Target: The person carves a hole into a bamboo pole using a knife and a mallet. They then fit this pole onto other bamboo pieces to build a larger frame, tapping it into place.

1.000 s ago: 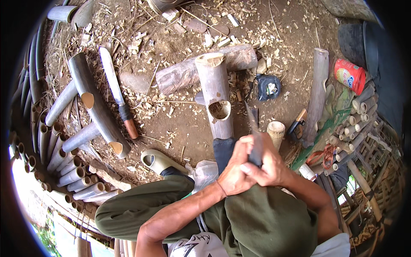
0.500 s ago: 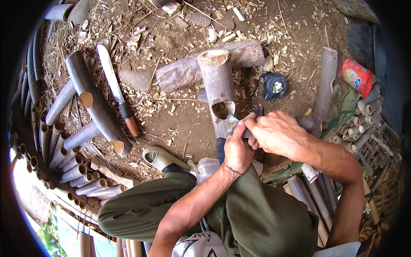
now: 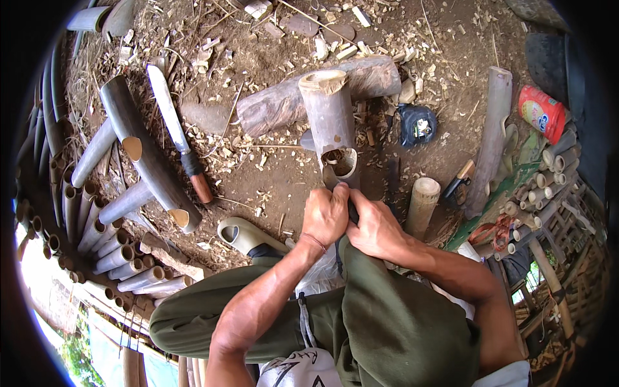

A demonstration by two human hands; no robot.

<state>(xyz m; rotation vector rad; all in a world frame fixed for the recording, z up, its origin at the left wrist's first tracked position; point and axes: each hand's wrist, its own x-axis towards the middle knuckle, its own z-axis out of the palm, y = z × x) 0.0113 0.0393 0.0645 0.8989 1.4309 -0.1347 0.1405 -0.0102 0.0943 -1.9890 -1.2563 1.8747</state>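
Note:
A thick bamboo tube [image 3: 329,109] lies sloped on a grey log [image 3: 271,106], its notched open end toward me. My left hand [image 3: 325,216] is closed around that near end, just under the opening. My right hand [image 3: 377,229] presses against the left one, fingers wrapped round a dark narrow tool [image 3: 352,205] that shows between the two hands. The tool's tip is hidden by my fingers. My green-trousered knees sit right below both hands.
A long machete [image 3: 171,122] lies on the chip-strewn dirt at left, beside dark cut bamboo poles [image 3: 145,155] and a stack of tubes [image 3: 109,255]. A sandal [image 3: 242,235], short bamboo stub [image 3: 422,203], small knife [image 3: 459,180], tape measure [image 3: 418,124], pole [image 3: 493,129] and red can [image 3: 541,113] surround me.
Both hands moved up from my lap, where they were clasped on the dark tool, to the tube's near end. The left hand has taken hold of the tube.

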